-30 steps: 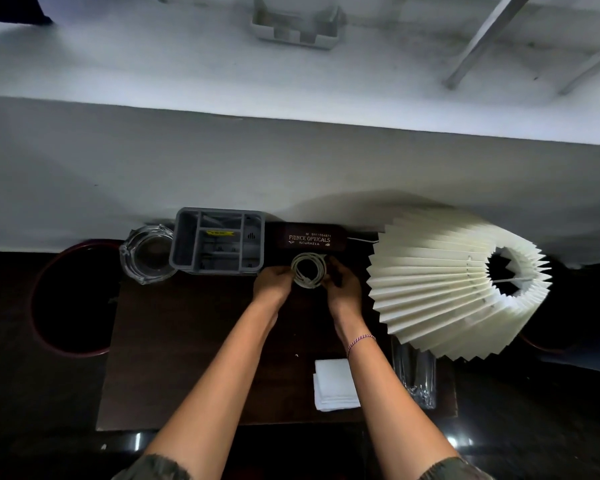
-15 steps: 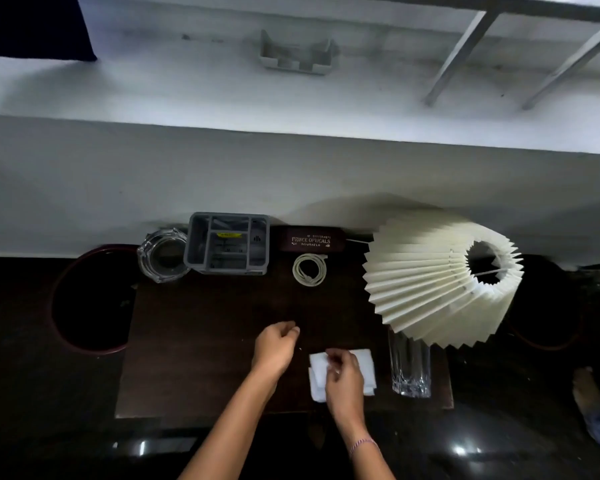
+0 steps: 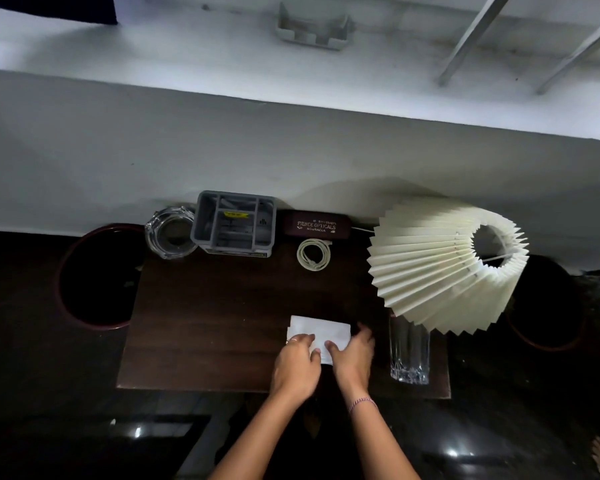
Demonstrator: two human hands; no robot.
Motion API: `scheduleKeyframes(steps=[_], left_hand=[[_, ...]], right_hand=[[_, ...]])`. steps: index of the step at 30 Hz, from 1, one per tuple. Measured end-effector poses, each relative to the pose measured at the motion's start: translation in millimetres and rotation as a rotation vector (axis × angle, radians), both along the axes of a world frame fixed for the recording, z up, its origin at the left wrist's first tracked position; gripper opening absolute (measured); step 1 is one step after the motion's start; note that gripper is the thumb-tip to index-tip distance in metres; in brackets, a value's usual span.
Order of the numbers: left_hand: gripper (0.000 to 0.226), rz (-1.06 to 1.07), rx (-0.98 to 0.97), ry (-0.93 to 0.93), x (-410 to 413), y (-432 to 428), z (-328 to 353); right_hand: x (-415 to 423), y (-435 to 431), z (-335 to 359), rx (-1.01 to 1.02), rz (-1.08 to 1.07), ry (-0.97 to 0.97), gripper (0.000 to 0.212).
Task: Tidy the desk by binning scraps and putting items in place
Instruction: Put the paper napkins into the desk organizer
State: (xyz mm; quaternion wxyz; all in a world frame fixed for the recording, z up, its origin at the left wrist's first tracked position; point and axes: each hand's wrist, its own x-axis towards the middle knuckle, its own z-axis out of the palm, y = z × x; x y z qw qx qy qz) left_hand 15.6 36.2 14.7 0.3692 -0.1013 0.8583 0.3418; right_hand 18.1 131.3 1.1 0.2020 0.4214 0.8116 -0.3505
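A small stack of folded white paper [image 3: 321, 331] lies near the front edge of the dark wooden desk [image 3: 205, 323]. My left hand [image 3: 296, 363] has its fingers on the stack's left near corner. My right hand [image 3: 353, 355] grips the right near edge, thumb on top. At the back stand a grey desk organiser [image 3: 234, 223], a brown spectacle case [image 3: 315, 226] and a coiled white cable [image 3: 314, 254], all apart from my hands.
A glass ashtray [image 3: 170, 232] sits left of the organiser. A tilted pleated cream lampshade [image 3: 444, 268] overhangs the right side, above a tall drinking glass [image 3: 409, 355] close to my right hand. A round dark bin with a red rim [image 3: 94, 275] stands left of the desk.
Both hands left the coiled cable at the back and came to the front. The right reached the white paper first; now the left has joined it on the stack.
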Motion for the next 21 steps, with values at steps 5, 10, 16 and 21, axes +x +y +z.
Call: scheduleKeyframes(steps=[5,10,16,21], left_hand=[[0.047,0.011,-0.003,-0.033,-3,2,3],[0.048,0.113,0.043,0.039,-9,-10,24],[0.055,0.246,0.157,0.208,-38,-21,67],[0.054,0.312,0.183,0.292,-84,-29,87]], right_hand=[[-9,-2,-5,-0.093,-0.075,-0.028,0.035],[-23,-14,19,-0.345,-0.1,0.134,0.01],[-73,-35,70,-0.555,-0.076,0.386,0.016],[-123,-53,97,-0.495,-0.013,0.453,0.029]])
